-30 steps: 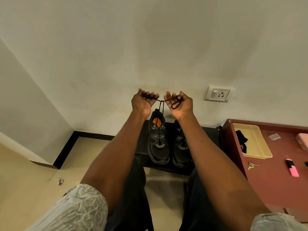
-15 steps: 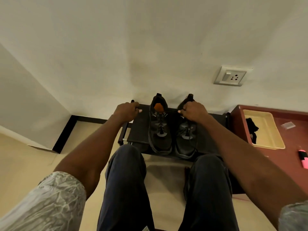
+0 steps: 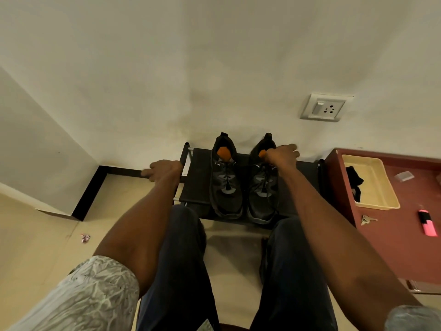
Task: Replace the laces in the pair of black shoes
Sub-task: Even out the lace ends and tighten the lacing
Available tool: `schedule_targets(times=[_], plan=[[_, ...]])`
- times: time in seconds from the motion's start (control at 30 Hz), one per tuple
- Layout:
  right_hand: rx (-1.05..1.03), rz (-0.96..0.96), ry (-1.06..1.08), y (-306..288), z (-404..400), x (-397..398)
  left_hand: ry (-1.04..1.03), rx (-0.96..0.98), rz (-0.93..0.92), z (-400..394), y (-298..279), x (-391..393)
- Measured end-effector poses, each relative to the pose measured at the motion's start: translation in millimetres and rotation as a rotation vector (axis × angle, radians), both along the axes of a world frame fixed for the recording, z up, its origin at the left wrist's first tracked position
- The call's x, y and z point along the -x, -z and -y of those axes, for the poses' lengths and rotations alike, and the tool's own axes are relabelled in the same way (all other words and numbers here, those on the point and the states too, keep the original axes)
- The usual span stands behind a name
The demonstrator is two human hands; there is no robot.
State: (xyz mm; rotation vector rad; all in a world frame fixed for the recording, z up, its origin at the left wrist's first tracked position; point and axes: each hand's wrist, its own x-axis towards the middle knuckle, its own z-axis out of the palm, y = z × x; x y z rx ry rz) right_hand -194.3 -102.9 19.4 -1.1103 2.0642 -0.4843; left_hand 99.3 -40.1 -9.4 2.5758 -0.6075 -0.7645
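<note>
Black mesh shoes (image 3: 243, 185) on rack — right hand (image 3: 281, 155) at collar.

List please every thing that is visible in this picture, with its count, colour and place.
shoes: two, black with orange inside, side by side on the rack
rack: one, black, against the wall
tray: one, cream, on the table, a black item inside
table: one, dark red, at the right
keys: one bunch, silver, on the table
marker: one, pink, on the table
socket: one, white, on the wall
left hand: beside the rack's left end
right hand: at the right shoe's collar
</note>
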Motion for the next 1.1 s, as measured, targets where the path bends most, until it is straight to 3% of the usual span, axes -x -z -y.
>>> schedule_targets(times=[0.1, 0.13, 0.2, 0.27, 0.33, 0.47, 0.5, 0.57, 0.7, 0.77, 0.93, 1.1], plan=[[0.195, -0.309, -0.092, -8.1, -15.5, -13.1, -0.077, 0.071, 0.106, 1.8, -8.5, 10.6], [0.296, -0.404, -0.19, -7.0, -21.2, -20.8, 0.008, 0.14, 0.169, 2.6, -7.1, 16.4], [0.413, -0.372, -0.406, -0.6, -26.1, -36.7, 0.27, 0.293, 0.221, 7.0, 0.6, 29.7], [0.378, -0.299, -0.628, 9.1, -27.1, -50.6, 0.51, 0.409, 0.05, 15.4, 5.2, 45.2], [0.308, -0.325, -0.779, 21.8, -25.5, -57.2, 0.684, 0.378, -0.077, 19.2, 9.4, 58.1], [0.174, -0.399, -0.856, 50.8, -15.1, -58.4, 0.758, 0.25, -0.09, 26.3, 34.8, 60.7], [0.155, -0.355, -0.853, 54.5, -13.6, -55.7, 0.764, 0.229, -0.161, 24.6, 38.9, 59.5], [0.097, -0.085, -0.75, 61.4, -5.6, -49.4, 0.677, 0.273, -0.409, 24.1, 46.3, 52.0], [0.035, 0.779, -0.124, 65.3, 2.2, -36.6, 0.258, 0.515, -0.89, 26.5, 41.3, 31.9], [0.061, 1.074, 0.097, 69.5, 7.1, -37.1, 0.057, 0.662, -1.1, 35.6, 41.0, 32.8], [0.031, 1.359, 0.218, 76.8, 10.9, -60.7, -0.219, 0.85, -1.442, 50.1, 47.2, 63.5], [0.044, 1.297, 0.281, 81.7, 15.8, -69.0, -0.337, 0.851, -1.32, 62.4, 57.6, 72.5]])
